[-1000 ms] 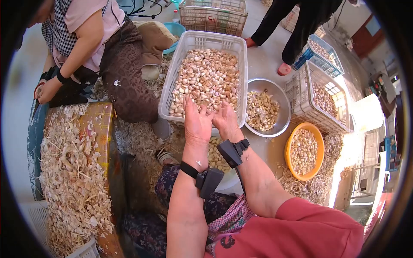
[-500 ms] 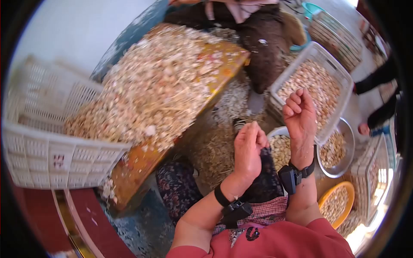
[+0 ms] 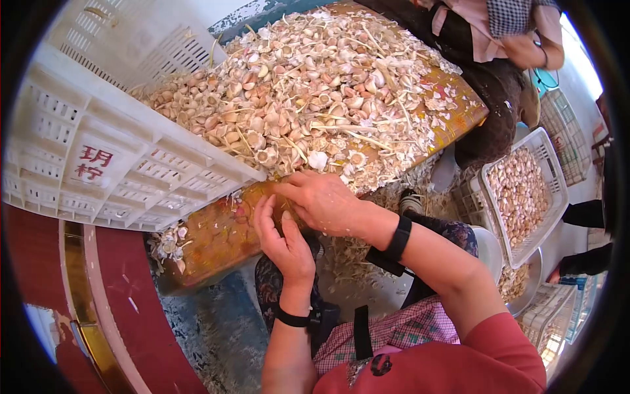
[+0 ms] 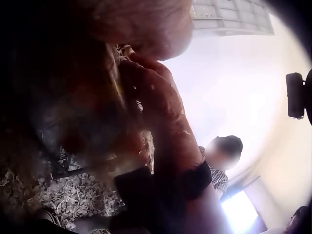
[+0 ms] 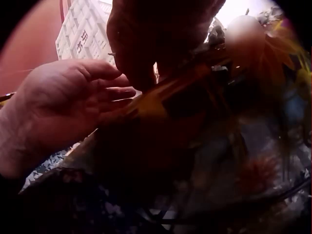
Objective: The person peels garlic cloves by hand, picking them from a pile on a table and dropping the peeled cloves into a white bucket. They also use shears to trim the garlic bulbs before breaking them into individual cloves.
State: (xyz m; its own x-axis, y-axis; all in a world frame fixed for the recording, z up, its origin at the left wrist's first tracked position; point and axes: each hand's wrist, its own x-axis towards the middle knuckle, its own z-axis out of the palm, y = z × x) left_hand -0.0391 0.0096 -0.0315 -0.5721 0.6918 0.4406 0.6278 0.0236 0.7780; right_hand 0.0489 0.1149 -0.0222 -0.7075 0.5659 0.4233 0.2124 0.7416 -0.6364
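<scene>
A large heap of garlic cloves [image 3: 328,92], mixed with skins and stalks, covers a low yellow-brown table [image 3: 220,240]. My right hand [image 3: 326,202] reaches across to the table's near edge, its fingers pointing left and angled down at the surface. Just below the edge, my left hand [image 3: 285,248] faces it with the palm turned up and fingers loosely bent. The two hands nearly meet. In the right wrist view the left hand [image 5: 63,97] shows its palm, with the fingers extended toward the right hand [image 5: 156,36]. Neither hand visibly holds anything.
A white slatted crate [image 3: 125,164] lies tipped at the left end of the heap. On the right are a pale crate of cloves [image 3: 522,190] and a metal bowl [image 3: 525,289]. Another person [image 3: 518,49] sits across the table.
The view has swung left from the clove crate to the table. Both hands have moved from over that crate to the table's near edge, the right crossing toward the left.
</scene>
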